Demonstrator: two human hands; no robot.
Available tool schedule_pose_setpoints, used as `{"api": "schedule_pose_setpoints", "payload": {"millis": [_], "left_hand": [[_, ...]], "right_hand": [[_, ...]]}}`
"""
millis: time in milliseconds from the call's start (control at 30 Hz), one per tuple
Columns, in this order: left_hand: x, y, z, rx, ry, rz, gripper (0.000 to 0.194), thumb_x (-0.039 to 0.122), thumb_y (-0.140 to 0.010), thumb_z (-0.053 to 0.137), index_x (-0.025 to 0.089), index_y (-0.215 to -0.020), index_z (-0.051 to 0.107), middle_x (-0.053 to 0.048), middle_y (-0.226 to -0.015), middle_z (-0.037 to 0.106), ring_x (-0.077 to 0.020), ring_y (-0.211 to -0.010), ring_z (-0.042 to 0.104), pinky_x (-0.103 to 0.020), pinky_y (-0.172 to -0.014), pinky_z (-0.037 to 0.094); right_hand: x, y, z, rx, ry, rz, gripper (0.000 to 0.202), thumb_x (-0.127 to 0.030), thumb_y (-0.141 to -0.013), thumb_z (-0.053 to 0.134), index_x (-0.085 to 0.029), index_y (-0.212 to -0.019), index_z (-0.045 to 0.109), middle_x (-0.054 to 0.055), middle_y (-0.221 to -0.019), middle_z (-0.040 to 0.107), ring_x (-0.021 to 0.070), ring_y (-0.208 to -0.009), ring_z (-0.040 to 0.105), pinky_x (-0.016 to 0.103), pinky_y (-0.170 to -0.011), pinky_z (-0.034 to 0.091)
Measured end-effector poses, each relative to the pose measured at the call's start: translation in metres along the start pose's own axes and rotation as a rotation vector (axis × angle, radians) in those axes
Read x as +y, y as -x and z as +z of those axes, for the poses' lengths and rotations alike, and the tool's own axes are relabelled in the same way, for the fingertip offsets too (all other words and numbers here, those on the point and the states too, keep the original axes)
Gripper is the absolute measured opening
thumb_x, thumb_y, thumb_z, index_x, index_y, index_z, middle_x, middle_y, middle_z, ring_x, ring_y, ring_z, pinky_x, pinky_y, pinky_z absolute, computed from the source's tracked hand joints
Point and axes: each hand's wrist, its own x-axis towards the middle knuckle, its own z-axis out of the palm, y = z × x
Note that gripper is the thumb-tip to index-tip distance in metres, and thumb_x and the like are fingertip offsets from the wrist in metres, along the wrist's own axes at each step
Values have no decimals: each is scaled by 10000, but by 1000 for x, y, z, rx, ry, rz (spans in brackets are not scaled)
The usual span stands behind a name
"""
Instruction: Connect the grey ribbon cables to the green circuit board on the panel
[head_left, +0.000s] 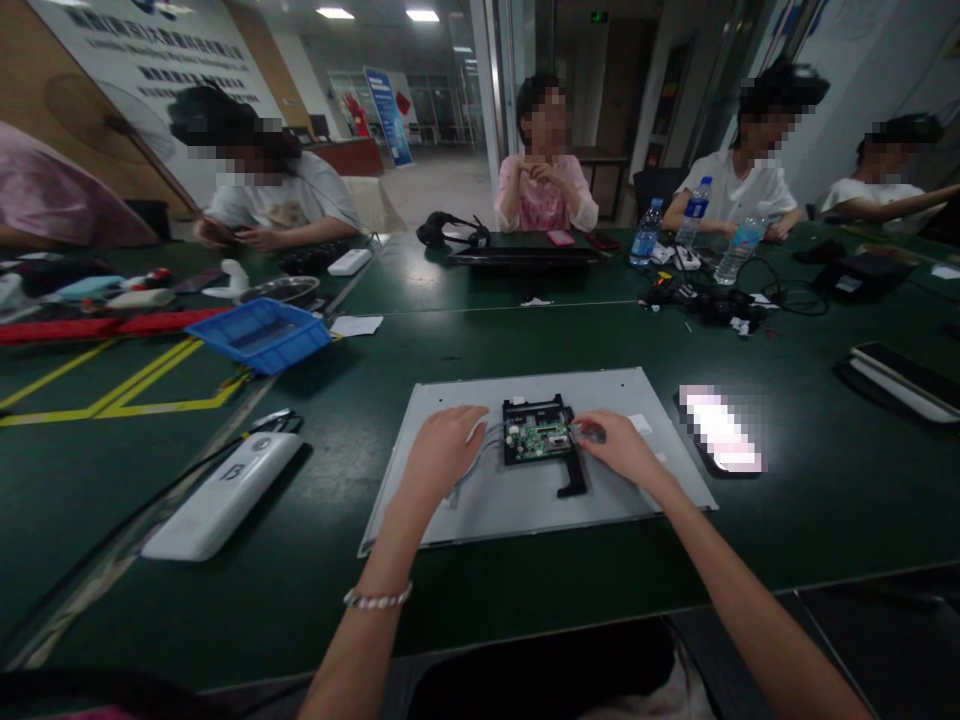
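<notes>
A grey flat panel [517,510] lies on the green table in front of me. On it sits a black plastic frame [573,475] carrying a green circuit board [536,440]. Grey cables [480,455] run from the board's left side across the panel. My left hand [446,450] rests over the panel left of the frame, thumb apart from the fingers, near the cables and holding nothing visible. At the frame's right edge, my right hand [615,445] has thumb and fingers pinched together; what lies between the tips is too small to make out.
A white power bank [225,495] with a black cable lies left; a lit phone [720,430] lies right. Beyond are a blue tray [262,335], a dark flat screen [525,257], water bottles [646,232] and tangled cables [705,300]. Several people sit around the table.
</notes>
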Motion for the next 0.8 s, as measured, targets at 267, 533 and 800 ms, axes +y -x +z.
{"api": "schedule_pose_setpoints", "payload": {"millis": [267,533,800], "left_hand": [[20,-59,34,-109,-91,101,216,137,-852,466,148,-976,643,-107,-926,678,-209,-873,631,-317,-811,457],[20,-69,44,-97,-132,105,226,102,-851,436,137,-827,658,-120,-819,662,-224,-829,628,-328,-757,447],[36,-92,39,-27,-108,156,229,115,-878,417,140,-874,645,-108,-870,653,-228,-856,596,-345,-757,415]], "right_hand": [[9,11,-4,150,-49,199,211,-236,-802,532,-186,-964,657,35,-821,686,161,-728,632,277,-689,479],[12,22,-11,168,82,279,197,-246,-819,510,-196,-950,648,38,-796,690,163,-693,643,271,-666,465],[9,24,-15,187,215,320,209,-267,-844,503,-209,-992,638,41,-741,691,188,-687,642,261,-592,402]]}}
